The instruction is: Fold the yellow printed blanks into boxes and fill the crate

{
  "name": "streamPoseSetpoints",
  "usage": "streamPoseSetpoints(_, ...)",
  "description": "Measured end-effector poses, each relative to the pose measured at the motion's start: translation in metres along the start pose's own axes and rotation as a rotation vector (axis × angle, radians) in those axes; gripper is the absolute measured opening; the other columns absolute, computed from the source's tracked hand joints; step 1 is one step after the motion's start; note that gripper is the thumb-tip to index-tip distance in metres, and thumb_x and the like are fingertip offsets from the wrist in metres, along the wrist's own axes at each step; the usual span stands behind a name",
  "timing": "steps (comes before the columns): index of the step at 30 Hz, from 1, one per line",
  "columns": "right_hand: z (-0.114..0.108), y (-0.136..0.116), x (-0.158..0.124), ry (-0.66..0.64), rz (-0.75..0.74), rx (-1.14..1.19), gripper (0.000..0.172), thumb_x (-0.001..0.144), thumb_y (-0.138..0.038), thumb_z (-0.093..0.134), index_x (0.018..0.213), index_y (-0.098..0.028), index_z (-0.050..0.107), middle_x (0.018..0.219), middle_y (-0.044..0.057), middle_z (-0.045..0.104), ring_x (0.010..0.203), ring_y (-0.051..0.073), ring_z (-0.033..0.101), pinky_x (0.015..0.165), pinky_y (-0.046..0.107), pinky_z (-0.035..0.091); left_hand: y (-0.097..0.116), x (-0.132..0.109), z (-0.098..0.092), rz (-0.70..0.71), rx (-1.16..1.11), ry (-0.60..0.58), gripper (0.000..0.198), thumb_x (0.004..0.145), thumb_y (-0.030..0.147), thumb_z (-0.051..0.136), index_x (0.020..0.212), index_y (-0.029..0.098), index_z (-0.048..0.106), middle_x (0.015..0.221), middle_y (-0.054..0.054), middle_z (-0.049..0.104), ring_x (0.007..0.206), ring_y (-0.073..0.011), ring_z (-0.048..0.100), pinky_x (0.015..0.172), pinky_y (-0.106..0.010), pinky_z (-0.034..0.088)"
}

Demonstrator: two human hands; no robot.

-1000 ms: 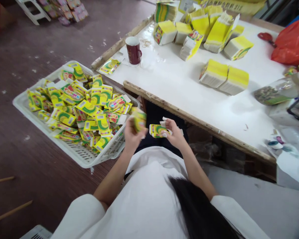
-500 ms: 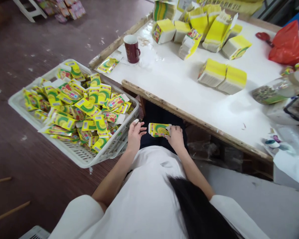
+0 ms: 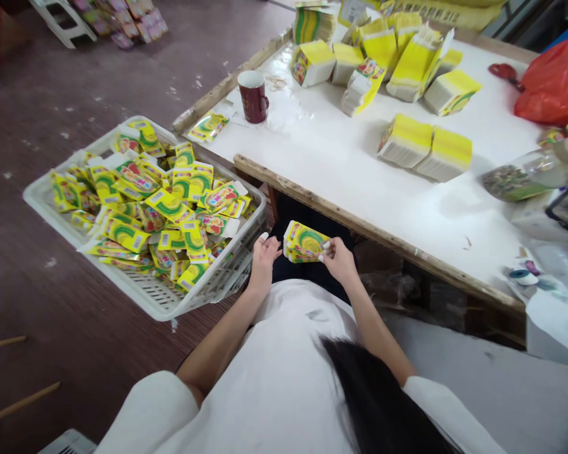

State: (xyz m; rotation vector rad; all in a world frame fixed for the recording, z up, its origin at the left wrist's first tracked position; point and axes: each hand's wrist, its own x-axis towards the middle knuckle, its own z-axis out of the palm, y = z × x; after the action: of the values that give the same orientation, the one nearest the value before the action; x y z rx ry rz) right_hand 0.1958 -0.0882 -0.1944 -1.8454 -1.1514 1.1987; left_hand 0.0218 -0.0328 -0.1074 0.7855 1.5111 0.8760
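One thin stack of yellow boxes (image 3: 307, 243) is above the lap (image 3: 291, 213), gripped at its right end by the right hand (image 3: 341, 260); its box count cannot be determined. The left hand (image 3: 264, 257), fingers parted and loosely curled, is just beside the opposite end. One basket (image 3: 163, 313) contains many loose boxes (image 3: 135, 176); one mug (image 3: 252, 98) stands on the table (image 3: 322, 151)

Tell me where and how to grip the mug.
Best take the mug by its handle, coming from the right: the handle sticks out on that side, towards the table's middle. The mug stands upright, so a level grip should suit. The left hand looks free for it; the right hand holds cartons.
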Motion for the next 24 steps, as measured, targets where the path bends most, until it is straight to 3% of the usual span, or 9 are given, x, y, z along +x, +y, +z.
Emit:
streamPoseSetpoints(3, -0.005, -0.026, -0.007, -0.084, -0.106, 0.288, 0.022, 0.079, -0.031, 0.064, 0.088, -0.023, 0.045, 0.077, -0.002, 0.058, 0.064, 0.015, 0.054, 0.060, 0.028, 0.045, 0.002, -0.004, 0.013, 0.065, -0.058, -0.150, 0.071, 0.067, 0.060, 0.079, 0.121, 0.021, 0.053, 0.128, -0.013, 0.063, 0.122, -0.0253, 0.060, 0.096, -0.037, 0.052)
streamPoseSetpoints(6, -0.004, -0.056, -0.019, -0.200, -0.214, 0.530, 0.024, 0.078, -0.033, 0.068, 0.085, -0.023, 0.047, 0.074, -0.003, 0.053, 0.064, 0.013, 0.049, 0.059, 0.027, 0.043, 0.021, -0.006, 0.031, 0.115, -0.170, -0.229, 0.062, 0.078, 0.073, 0.056, 0.110, 0.020, 0.058, 0.109, -0.012, 0.068, 0.116, -0.0283, 0.063, 0.095, -0.043, 0.052)
streamPoseSetpoints(9, 0.001, -0.075, -0.030, -0.196, -0.233, 0.678, 0.036, 0.074, -0.038, 0.075, 0.091, -0.023, 0.046, 0.082, -0.001, 0.053, 0.070, 0.013, 0.050, 0.063, 0.027, 0.044, 0.041, -0.006, 0.045, 0.182, -0.190, -0.133, 0.060, 0.086, 0.078, 0.031, 0.093, 0.022, 0.053, 0.087, -0.008, 0.062, 0.095, -0.0231, 0.066, 0.089, -0.040, 0.054)
streamPoseSetpoints(12, 0.007, -0.083, -0.035, -0.184, -0.213, 0.698, 0.050, 0.068, -0.040, 0.081, 0.099, -0.023, 0.046, 0.086, -0.001, 0.050, 0.070, 0.013, 0.048, 0.060, 0.025, 0.042, 0.045, -0.007, 0.051, 0.215, -0.149, -0.002, 0.063, 0.084, 0.083, 0.024, 0.086, 0.024, 0.044, 0.076, -0.002, 0.050, 0.075, -0.0161, 0.059, 0.080, -0.032, 0.054)
streamPoseSetpoints(15, 0.008, -0.084, -0.034, -0.205, -0.166, 0.719, 0.050, 0.068, -0.043, 0.081, 0.098, -0.024, 0.046, 0.081, -0.003, 0.049, 0.066, 0.012, 0.046, 0.057, 0.024, 0.038, 0.036, -0.010, 0.053, 0.182, -0.170, 0.029, 0.067, 0.079, 0.088, 0.030, 0.089, 0.024, 0.046, 0.078, -0.001, 0.052, 0.070, -0.0141, 0.056, 0.070, -0.029, 0.052)
streamPoseSetpoints(20, 0.004, -0.087, -0.033, -0.231, -0.152, 0.781, 0.042, 0.071, -0.042, 0.081, 0.091, -0.024, 0.049, 0.077, -0.004, 0.051, 0.066, 0.012, 0.048, 0.059, 0.025, 0.041, 0.027, -0.015, 0.052, 0.009, -0.268, -0.127, 0.063, 0.076, 0.078, 0.058, 0.100, 0.021, 0.058, 0.086, -0.003, 0.063, 0.081, -0.0173, 0.065, 0.072, -0.029, 0.052)
streamPoseSetpoints(24, 0.004, -0.090, -0.034, -0.361, -0.144, 0.888, 0.049, 0.067, -0.045, 0.085, 0.093, -0.024, 0.049, 0.078, -0.004, 0.053, 0.065, 0.012, 0.051, 0.059, 0.025, 0.044, 0.028, -0.014, 0.050, 0.076, -0.298, -0.119, 0.056, 0.076, 0.076, 0.061, 0.086, 0.021, 0.055, 0.072, 0.003, 0.051, 0.061, -0.0096, 0.054, 0.060, -0.023, 0.046)
